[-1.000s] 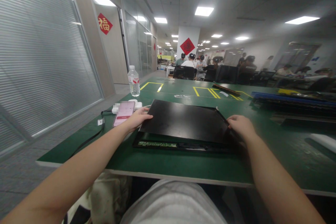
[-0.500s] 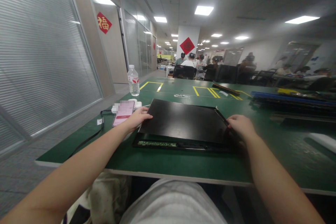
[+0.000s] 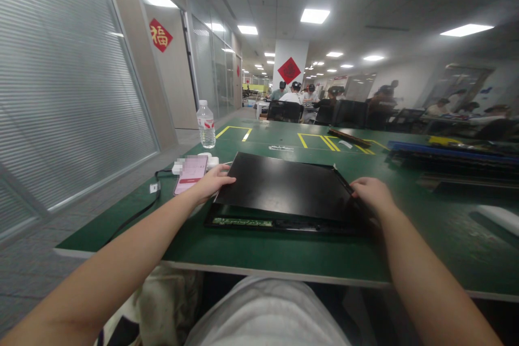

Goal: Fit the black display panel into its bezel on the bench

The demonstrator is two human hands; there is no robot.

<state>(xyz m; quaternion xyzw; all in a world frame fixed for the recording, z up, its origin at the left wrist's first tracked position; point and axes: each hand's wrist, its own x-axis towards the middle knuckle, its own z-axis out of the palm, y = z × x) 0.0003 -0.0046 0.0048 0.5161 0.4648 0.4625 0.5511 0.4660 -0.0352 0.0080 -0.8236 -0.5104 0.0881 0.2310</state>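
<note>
A flat black screen panel (image 3: pixel 284 181) lies tilted over a shallow black frame (image 3: pixel 316 226) on the green table. Along the frame's near side, a strip of green circuit board (image 3: pixel 243 222) shows below the panel. My left hand (image 3: pixel 214 181) is closed on the panel's left edge, thumb on top and fingers beneath. At the other end, my right hand (image 3: pixel 373 194) is closed at the right side of the frame, close to the panel's corner. The fingertips there are partly hidden. Most of the frame's inside is covered by the panel.
A phone (image 3: pixel 192 173) with a white plug and black cable lies left of the panel. Behind it stands a water bottle (image 3: pixel 206 125). Long dark and blue parts (image 3: pixel 454 159) are stacked at right, near a white object (image 3: pixel 500 220). Several people sit at tables beyond.
</note>
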